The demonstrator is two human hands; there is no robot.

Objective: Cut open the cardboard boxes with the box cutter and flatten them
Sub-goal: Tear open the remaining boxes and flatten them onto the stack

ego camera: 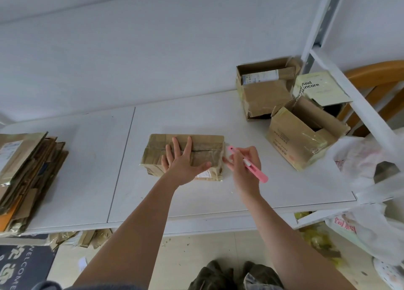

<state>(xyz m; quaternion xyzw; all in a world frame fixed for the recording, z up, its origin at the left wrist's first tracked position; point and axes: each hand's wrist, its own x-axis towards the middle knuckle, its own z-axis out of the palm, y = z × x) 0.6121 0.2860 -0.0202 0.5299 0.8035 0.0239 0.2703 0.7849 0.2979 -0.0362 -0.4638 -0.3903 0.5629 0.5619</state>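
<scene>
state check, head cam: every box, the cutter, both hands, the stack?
taped box: closed, flat on table
left hand: open, pressing box top
right hand: gripping cutter
pink box cutter: tip at box's right end
two brown boxes: flaps open
cardboard stack: flattened

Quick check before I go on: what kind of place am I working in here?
Probably a home or small back room used for unpacking parcels: a white folding table with opened boxes, a stack of flattened cardboard, a welcome mat and a wooden chair.
</scene>
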